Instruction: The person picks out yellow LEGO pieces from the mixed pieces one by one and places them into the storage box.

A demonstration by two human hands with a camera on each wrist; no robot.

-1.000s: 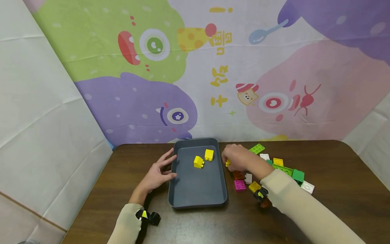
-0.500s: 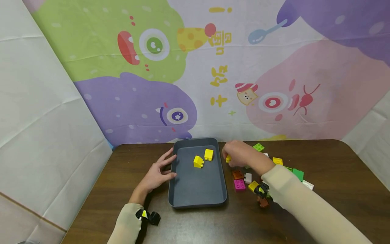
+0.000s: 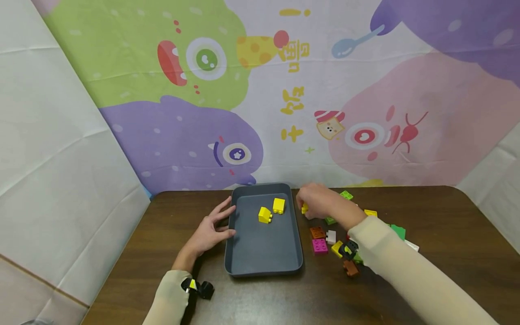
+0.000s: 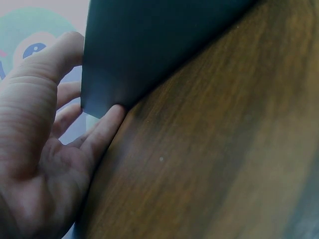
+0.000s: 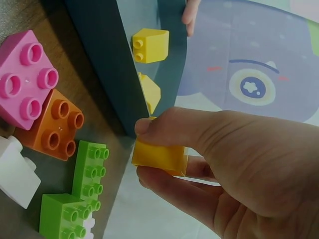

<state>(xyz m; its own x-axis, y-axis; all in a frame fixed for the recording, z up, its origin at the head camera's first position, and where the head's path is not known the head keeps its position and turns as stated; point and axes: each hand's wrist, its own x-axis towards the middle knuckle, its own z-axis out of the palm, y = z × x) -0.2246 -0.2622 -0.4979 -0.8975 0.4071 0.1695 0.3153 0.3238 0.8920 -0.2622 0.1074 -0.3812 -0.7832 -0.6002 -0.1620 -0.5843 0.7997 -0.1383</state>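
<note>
My right hand pinches a small yellow brick between thumb and fingers, lifted just beyond the right wall of the grey tray. Two yellow bricks lie in the tray's far half; the right wrist view shows them too. My left hand lies flat with straight fingers against the tray's left wall, thumb over the rim.
Loose bricks lie on the brown table right of the tray: pink, orange, white, green and several more behind my right forearm. A cartoon backdrop hangs behind the table.
My right hand has lifted the yellow brick off the table and moved it slightly up and back beside the tray. The left hand and tray have not moved.
</note>
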